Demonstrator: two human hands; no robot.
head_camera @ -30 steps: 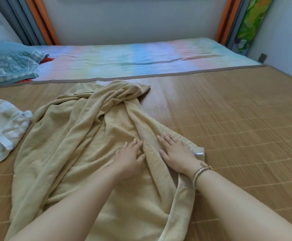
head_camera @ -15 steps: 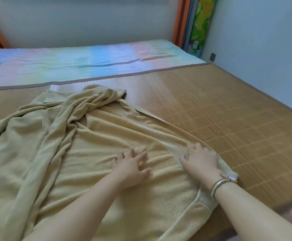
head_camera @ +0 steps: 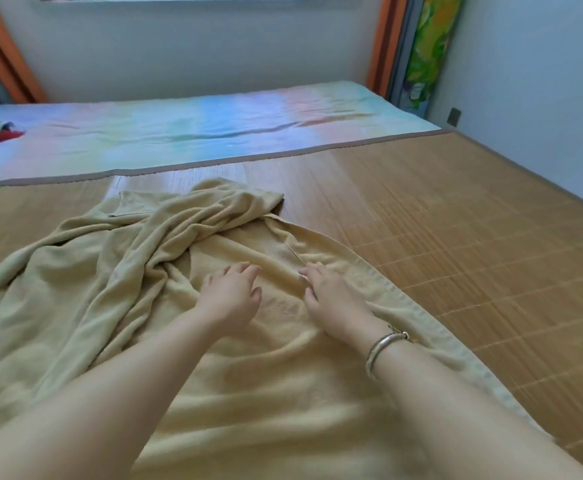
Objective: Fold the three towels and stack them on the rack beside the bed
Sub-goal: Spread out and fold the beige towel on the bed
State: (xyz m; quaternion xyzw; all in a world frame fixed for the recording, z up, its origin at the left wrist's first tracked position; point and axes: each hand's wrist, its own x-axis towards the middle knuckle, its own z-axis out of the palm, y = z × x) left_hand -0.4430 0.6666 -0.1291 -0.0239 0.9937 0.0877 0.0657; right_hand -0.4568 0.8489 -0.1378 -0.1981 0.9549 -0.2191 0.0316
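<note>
- your left hand (head_camera: pixel 229 296) lies flat on the large pale yellow terry towel (head_camera: pixel 85 289), fingers relaxed and a little spread; it grips nothing.
- your right hand (head_camera: pixel 331 299), the one with the silver bangle (head_camera: pixel 383 348) at the wrist, also rests on the cloth, close beside the left one. its fingertips touch a raised fold with a hem line; the fingers look straight, so i judge it presses and does not pinch.
- the towel lies on the woven bamboo mat (head_camera: pixel 456 237), under both hands. its long axis runs from near your body away toward the pastel striped bed sheet (head_camera: pixel 214 129).
- the part to the right of your hands and toward you is nearly flat. the bunched part is ahead and to the left of the left hand, with deep twisted ridges.
- so the left hand is nearer to the crumpled part; i think the next move must go from there, outward to the left, before any fold.
- no rack and no other towel is seen here.
</note>
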